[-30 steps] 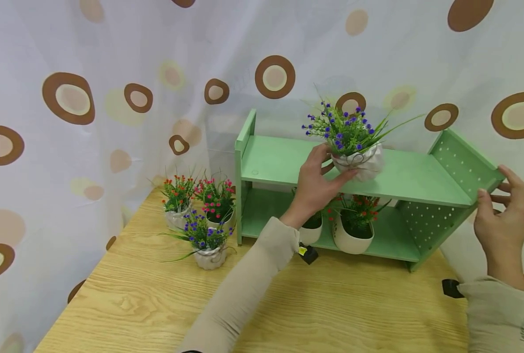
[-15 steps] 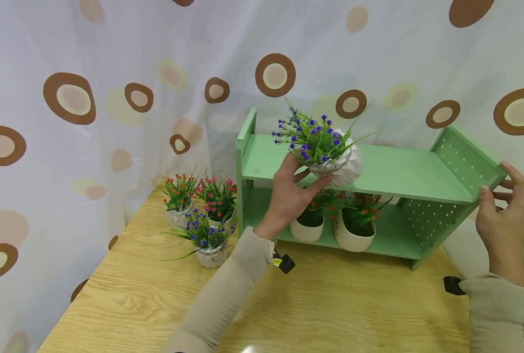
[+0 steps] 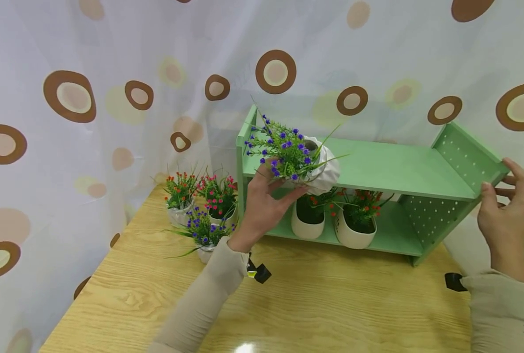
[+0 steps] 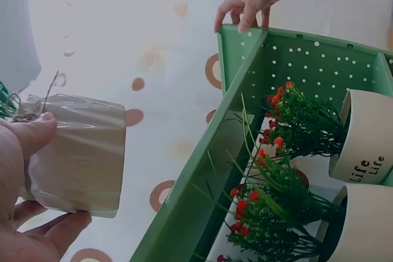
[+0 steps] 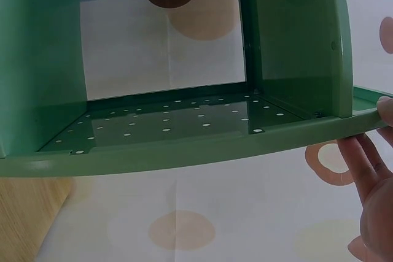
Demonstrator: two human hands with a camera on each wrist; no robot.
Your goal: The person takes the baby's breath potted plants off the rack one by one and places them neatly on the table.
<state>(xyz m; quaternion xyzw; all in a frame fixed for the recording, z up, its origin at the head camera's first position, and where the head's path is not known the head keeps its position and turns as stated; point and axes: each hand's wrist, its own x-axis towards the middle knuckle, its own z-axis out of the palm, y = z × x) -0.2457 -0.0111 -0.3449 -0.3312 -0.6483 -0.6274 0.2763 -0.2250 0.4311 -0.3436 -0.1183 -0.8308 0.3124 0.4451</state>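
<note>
In the head view my left hand (image 3: 263, 203) grips a white pot (image 3: 325, 172) of blue-purple flowers (image 3: 284, 152). The pot tilts, its flowers leaning left, in front of the left part of the green shelf's top board (image 3: 394, 165). Thumb and fingers wrap the pot's side near its twine in the left wrist view, where the pot's smooth wall (image 4: 83, 157) faces the camera. My right hand (image 3: 509, 211) pinches the upper edge of the shelf's dotted right side panel (image 3: 466, 157). The right wrist view shows this grip on the green edge (image 5: 245, 148).
Two cream pots (image 3: 308, 225) with red flowers stand on the lower board. Left of the shelf, a cluster holds an orange-flowered pot (image 3: 180, 213), a pink-flowered plant (image 3: 217, 193) and a purple-flowered plant (image 3: 204, 228). All rests on a wooden table (image 3: 156, 284) before a patterned curtain (image 3: 164, 44).
My left hand has carried the purple-flowered pot leftward along the shelf, and the pot tilts more. My right hand keeps its grip on the side panel.
</note>
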